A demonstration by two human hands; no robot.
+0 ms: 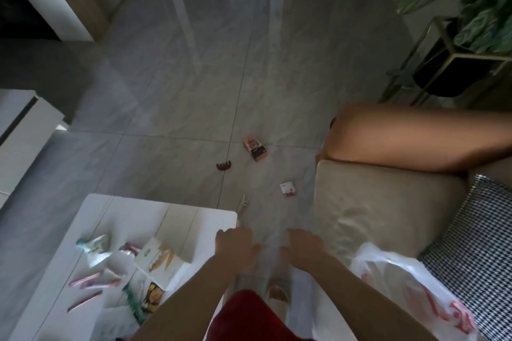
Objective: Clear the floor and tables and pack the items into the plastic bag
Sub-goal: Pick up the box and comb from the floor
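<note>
Both hands (266,246) hold a clear plastic bag (273,263).

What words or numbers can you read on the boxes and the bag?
None can be read.
Orange and black box on the floor: printing too small and blurred.
Small white packet on the floor: red marks, unreadable.
White plastic bag on the sofa: big red print, crumpled and blurred.
Boxes and packets on the white table: pictures only, lettering too blurred.
</note>
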